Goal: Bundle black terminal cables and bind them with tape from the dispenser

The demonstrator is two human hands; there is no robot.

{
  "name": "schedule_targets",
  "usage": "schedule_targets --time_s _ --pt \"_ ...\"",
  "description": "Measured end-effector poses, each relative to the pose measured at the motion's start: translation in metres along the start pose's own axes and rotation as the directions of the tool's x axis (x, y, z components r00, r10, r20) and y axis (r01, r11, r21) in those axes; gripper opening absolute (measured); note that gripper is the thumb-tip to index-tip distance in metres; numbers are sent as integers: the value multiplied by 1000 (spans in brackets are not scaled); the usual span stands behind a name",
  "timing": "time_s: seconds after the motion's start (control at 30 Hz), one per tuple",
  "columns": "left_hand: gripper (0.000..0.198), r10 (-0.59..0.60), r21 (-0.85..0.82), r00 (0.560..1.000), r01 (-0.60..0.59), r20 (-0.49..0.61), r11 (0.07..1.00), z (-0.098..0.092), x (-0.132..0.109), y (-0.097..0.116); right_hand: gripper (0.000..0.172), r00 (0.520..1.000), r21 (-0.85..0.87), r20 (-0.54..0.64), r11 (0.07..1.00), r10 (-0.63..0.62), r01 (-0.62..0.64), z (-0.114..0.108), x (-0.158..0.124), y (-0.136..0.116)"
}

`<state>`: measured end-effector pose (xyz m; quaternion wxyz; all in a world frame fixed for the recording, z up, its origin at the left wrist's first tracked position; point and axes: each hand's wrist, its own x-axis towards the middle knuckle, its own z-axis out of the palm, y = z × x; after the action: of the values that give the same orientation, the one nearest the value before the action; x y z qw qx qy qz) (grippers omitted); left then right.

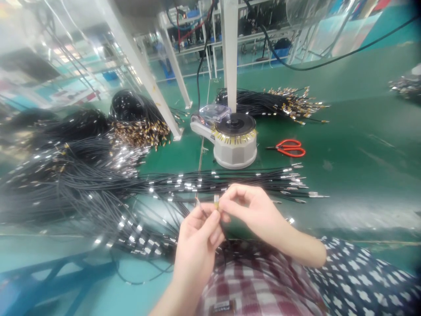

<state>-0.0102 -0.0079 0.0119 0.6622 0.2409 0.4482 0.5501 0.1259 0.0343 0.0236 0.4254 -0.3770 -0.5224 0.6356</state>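
My left hand (pixel 200 232) pinches a thin dark cable near its end, and a stripped tip (pixel 198 201) sticks up past the fingers. Touching it from the right is my right hand (pixel 246 208), its thumb and forefinger closed on a small yellowish piece with a white top (pixel 216 200). Just beyond both hands, a long bundle of black cables (pixel 210 181) with silvery ends lies across the green table (pixel 345 153). A round white tape dispenser (pixel 235 151) with a black top and yellow strips around its rim stands behind that bundle.
Red-handled scissors (pixel 291 148) lie right of the dispenser. Large heaps of black cables (pixel 88 153) cover the left side. Another cable bundle (pixel 263 103) rests behind the dispenser. White metal posts (pixel 230 57) rise from the table, and a black cord (pixel 305 69) hangs at the upper right.
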Motion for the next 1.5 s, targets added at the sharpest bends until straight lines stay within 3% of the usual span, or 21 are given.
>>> schedule_targets --time_s 0.33,0.57,0.63,0.73,0.87,0.93,1.03,1.17,1.3,1.43,1.5 --pt "17 12 47 999 -14 36 999 6 3 0 14 996 -142 26 986 -87 90 -2 -2 4" --pt "23 30 77 999 -28 -17 997 6 1 2 13 973 -166 61 959 -222 229 -7 0 7" --pt "20 49 115 999 -47 -20 992 4 1 2 12 980 -191 58 962 -189 196 -10 3 6" --pt "17 60 132 998 -61 11 989 2 1 0 10 996 -120 85 991 -41 51 -14 7 6" --pt "19 11 108 995 -21 95 994 1 3 -2 23 970 156 242 987 -4 -35 -18 13 10" --pt "19 -21 106 993 8 119 994 2 3 -3 27 945 192 326 980 -6 -59 -25 15 12" --pt "18 -48 107 992 36 116 994 5 2 -1 27 927 102 374 992 35 -79 -43 19 13" --pt "22 -46 74 995 40 86 996 9 1 -1 22 982 -95 181 995 45 -28 -62 24 3" --pt "25 -26 164 994 8 109 986 10 5 -6 20 979 -263 194 965 59 -6 -51 24 -14" --pt "19 129 384 983 -171 134 907 8 8 -5 21 968 -261 246 965 46 21 -35 23 -20" --pt "16 156 437 979 -197 130 877 7 8 -3 23 957 -238 283 971 62 8 -32 22 -19"
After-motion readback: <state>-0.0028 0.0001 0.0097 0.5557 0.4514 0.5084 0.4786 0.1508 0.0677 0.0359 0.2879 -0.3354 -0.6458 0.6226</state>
